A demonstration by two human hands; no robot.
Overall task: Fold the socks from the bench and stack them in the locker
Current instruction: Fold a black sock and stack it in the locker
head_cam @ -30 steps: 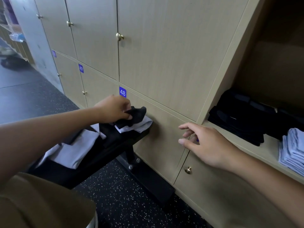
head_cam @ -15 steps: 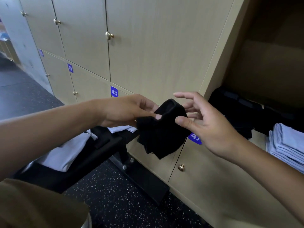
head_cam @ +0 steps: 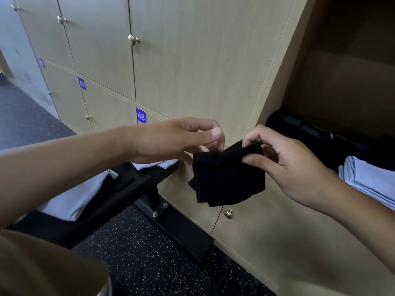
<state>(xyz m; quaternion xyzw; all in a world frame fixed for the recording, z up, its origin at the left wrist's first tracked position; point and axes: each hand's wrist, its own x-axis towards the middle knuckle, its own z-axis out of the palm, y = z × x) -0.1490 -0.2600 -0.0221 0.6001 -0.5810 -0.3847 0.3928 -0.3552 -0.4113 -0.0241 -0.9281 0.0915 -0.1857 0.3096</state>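
A black sock [head_cam: 228, 178] hangs in the air in front of the lower locker doors. My right hand [head_cam: 295, 167] pinches its top edge between thumb and forefinger. My left hand [head_cam: 171, 139] is just left of it, thumb lifted off the cloth, its lower fingers touching the sock's left edge. Below my left arm runs the black bench [head_cam: 139, 189], with light socks [head_cam: 70, 199] and a dark one [head_cam: 126, 182] lying on it. The open locker [head_cam: 342, 82] is at the right, holding a stack of black socks [head_cam: 320, 137] and a stack of light blue ones [head_cam: 372, 180].
Shut locker doors with brass knobs [head_cam: 133, 40] and blue number tags [head_cam: 140, 115] fill the wall ahead. The bench's foot [head_cam: 181, 229] rests on the speckled dark floor [head_cam: 149, 263] close to the lockers. My trouser leg [head_cam: 42, 268] is at the lower left.
My left hand lifted the black sock off the bench and carried it right. My right hand came up and took its top edge, and my left thumb has let go.
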